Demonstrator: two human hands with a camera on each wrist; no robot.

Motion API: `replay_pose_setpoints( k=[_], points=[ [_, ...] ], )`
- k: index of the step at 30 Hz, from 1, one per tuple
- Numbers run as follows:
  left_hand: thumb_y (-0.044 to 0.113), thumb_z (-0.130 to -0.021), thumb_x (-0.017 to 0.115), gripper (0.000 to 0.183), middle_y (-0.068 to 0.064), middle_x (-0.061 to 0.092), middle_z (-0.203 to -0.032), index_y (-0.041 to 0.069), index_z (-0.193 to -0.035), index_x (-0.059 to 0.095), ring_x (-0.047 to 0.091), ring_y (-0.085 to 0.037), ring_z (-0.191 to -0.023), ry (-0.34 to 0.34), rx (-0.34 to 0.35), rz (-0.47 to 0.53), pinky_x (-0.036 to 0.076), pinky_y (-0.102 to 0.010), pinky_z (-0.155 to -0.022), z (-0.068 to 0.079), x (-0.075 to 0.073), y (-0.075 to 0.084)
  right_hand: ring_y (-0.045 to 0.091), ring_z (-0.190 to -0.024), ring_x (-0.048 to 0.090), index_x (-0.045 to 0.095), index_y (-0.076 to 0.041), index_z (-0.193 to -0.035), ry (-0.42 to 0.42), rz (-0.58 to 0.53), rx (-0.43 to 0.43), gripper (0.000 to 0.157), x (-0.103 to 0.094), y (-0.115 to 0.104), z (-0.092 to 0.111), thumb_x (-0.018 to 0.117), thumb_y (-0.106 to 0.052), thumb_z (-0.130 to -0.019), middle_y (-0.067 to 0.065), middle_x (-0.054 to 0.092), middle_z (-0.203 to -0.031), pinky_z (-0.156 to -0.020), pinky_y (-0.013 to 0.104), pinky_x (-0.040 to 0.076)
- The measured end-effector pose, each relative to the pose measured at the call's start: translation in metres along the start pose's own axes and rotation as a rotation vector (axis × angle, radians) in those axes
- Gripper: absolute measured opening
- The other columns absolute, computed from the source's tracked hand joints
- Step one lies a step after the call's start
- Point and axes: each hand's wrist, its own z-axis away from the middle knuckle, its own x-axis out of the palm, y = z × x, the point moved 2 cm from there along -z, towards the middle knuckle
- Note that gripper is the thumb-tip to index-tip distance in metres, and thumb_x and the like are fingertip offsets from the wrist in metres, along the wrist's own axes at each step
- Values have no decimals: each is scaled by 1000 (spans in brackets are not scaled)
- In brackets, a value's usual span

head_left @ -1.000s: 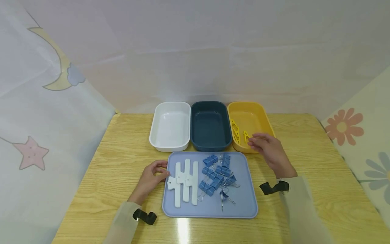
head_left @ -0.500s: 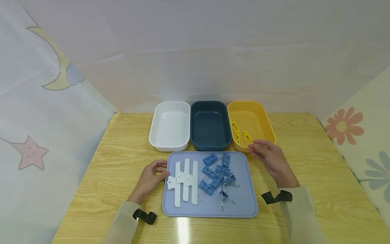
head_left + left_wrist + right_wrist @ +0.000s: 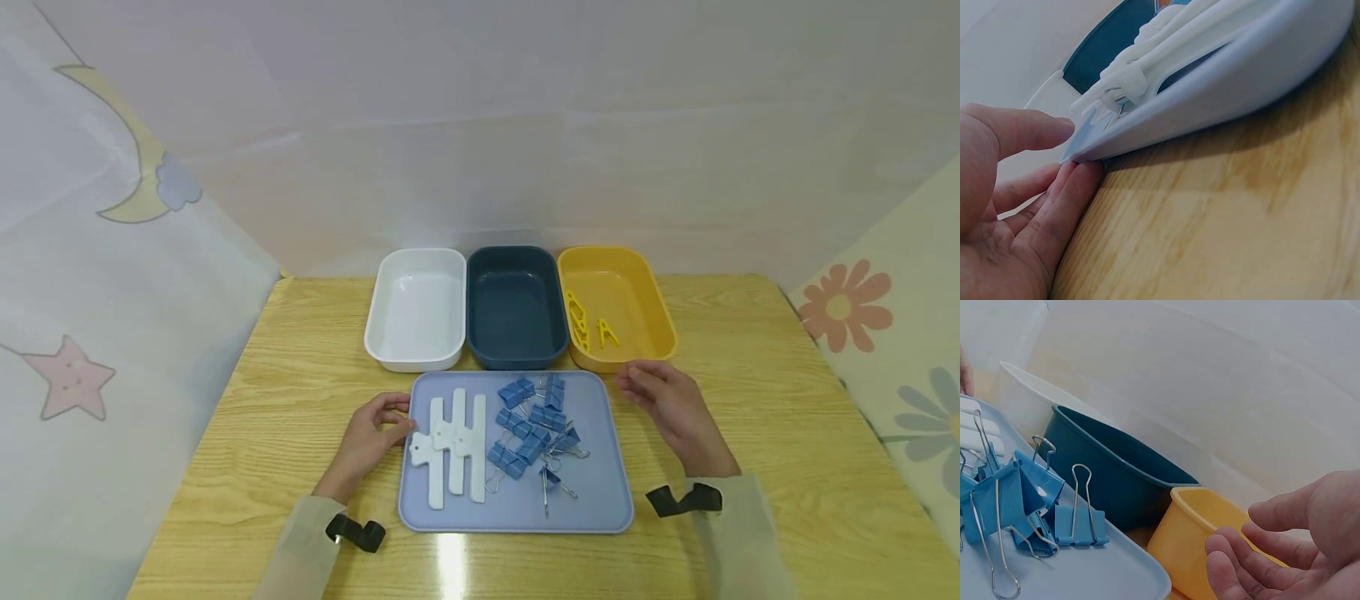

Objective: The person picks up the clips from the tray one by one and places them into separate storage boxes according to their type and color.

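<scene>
My left hand (image 3: 369,435) is at the left edge of a pale blue tray (image 3: 600,500). In the left wrist view its fingertips (image 3: 1085,172) touch the tray's outer side, and the thumb stays apart from them. Three white clips (image 3: 477,450) with long bars lie on the tray's left half. Several blue binder clips (image 3: 534,446) are heaped on the right half. My right hand (image 3: 673,410) hovers just in front of the yellow bin (image 3: 660,321), holding nothing, its fingers loosely bent. Inside that bin lie several yellow clothespins (image 3: 606,333), gathered at the left side.
A white bin (image 3: 382,333) and a dark teal bin (image 3: 517,360) stand left of the yellow one, in a row behind the tray. All rest on a wooden table (image 3: 300,358). Fabric walls (image 3: 480,150) rise at the back and sides.
My right hand has drawn back from over the yellow bin toward me, leaving a yellow clothespin lying on the bin's floor. My left hand has stayed at the tray edge.
</scene>
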Motion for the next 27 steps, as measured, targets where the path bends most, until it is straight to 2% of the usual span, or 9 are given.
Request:
replay_pose_setpoints(
  k=[4, 14, 17, 22, 27],
  points=[
    [13, -86, 72, 45, -11, 59, -121, 12, -128, 58, 59, -17, -96, 5, 7, 10, 59, -26, -74, -5, 0, -9, 8, -93, 67, 52, 3, -123, 1, -3, 11, 35, -2, 5, 2, 58, -20, -97, -6, 69, -99, -88, 21, 56],
    [12, -85, 72, 42, -9, 60, -118, 14, -125, 59, 60, -17, -95, 22, 3, -3, 60, -27, -73, -5, 1, -9, 8, -93, 68, 59, -3, -116, 8, -41, 79, 25, -7, 21, 2, 56, -21, -98, -7, 71, -96, -87, 23, 57],
    [12, -85, 72, 42, -9, 60, -118, 14, -125, 59, 60, -17, -94, 24, 2, -1, 60, -28, -72, -5, 1, -8, 7, -94, 69, 57, 1, -120, 7, -22, 82, 29, -7, 25, 0, 53, -19, -100, -7, 72, -97, -87, 22, 57],
    [12, -86, 72, 42, -10, 60, -119, 14, -125, 59, 59, -18, -95, 19, 3, 7, 60, -28, -73, -4, 1, -7, 6, -96, 68, 43, 11, -134, 0, 63, 80, 42, -8, 30, -5, 49, -15, -101, -8, 71, -100, -88, 21, 56],
    [11, -85, 72, 43, -10, 59, -120, 13, -126, 59, 60, -16, -93, 15, -9, 10, 60, -28, -72, -6, 1, -8, 3, -94, 67, 41, 14, -136, 11, 158, 42, 47, -5, 33, -8, 54, -12, -99, -10, 69, -100, -87, 20, 56]
  ],
)
